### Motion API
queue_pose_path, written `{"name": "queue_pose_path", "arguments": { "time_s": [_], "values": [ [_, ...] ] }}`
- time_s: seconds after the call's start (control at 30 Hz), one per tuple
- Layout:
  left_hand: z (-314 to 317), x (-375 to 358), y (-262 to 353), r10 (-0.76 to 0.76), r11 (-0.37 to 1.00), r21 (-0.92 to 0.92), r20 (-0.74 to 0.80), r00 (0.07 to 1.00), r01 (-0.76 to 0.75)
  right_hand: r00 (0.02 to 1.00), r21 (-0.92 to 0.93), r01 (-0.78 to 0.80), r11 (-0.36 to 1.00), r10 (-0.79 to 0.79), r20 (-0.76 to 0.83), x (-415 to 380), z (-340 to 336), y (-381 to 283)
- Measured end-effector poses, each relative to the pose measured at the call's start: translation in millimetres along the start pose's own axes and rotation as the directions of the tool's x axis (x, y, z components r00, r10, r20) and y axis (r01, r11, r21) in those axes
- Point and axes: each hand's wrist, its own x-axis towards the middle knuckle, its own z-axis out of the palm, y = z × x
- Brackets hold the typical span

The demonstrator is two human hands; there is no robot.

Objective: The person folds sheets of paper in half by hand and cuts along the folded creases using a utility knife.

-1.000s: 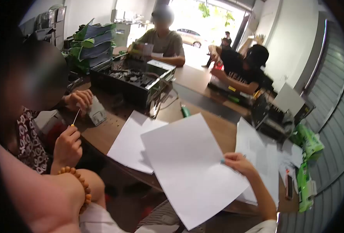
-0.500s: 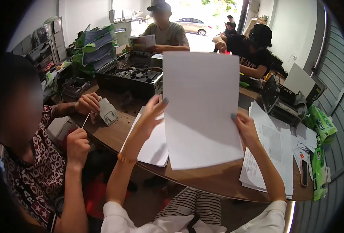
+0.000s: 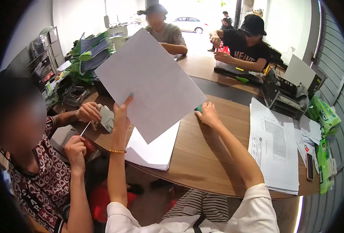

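My left hand (image 3: 122, 111) pinches a white sheet of paper (image 3: 150, 83) near its lower left edge, thumb in front. The sheet is raised and tilted, one corner pointing down. At its right corner, my right hand (image 3: 209, 114) is closed over a small green object (image 3: 198, 109) at the tabletop; its kind is mostly hidden by the fingers and paper. Below the raised sheet lies a stack of white paper (image 3: 152, 149) at the table's near edge. To the right is a pile of printed drawings (image 3: 275, 147).
On the left, a person's hand (image 3: 88, 112) holds a light-coloured part, with a thin tool in the other. Across the wooden table (image 3: 218, 155), another person works on a dark device (image 3: 238, 73). A phone (image 3: 309, 166) and green packages (image 3: 323, 116) lie at the right.
The sheet has turned and shifted left and up in my left hand. My right hand has let go of it and moved onto the green object. Across the table, a person's hands have moved.
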Motion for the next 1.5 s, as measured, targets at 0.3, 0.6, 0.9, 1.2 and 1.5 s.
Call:
{"name": "queue_pose_path", "arguments": {
  "time_s": [0.3,0.6,0.9,1.2,1.5],
  "values": [
    [-13.5,-8.8,13.9,-0.015,0.999,-0.039,-0.002,1.0,0.015,0.988,0.737,-0.155,0.658,0.088,0.129,-53.3,-88.2,40.3],
    [-15.5,-7.3,21.4,-0.224,0.973,-0.067,-0.081,0.971,0.219,0.804,0.198,0.447,0.872,-0.294,-0.517,-143.9,-168.2,9.5],
    [-7.8,-13.2,28.6,-0.263,0.963,-0.08,-0.049,0.963,0.259,0.637,-0.133,0.553,0.823,-0.52,-0.569,-163.9,-176.6,-5.9],
    [-9.2,-25.4,24.1,-0.225,0.969,0.075,-0.135,0.965,0.236,0.64,-0.144,0.522,0.84,-0.498,-0.585,-176.4,-172.5,-3.9],
    [-6.0,-70.1,13.9,-0.406,0.892,0.186,-0.067,0.911,0.411,0.799,-0.139,0.404,0.904,-0.423,-0.427,-270.7,-162.7,15.3]
  ]
}}
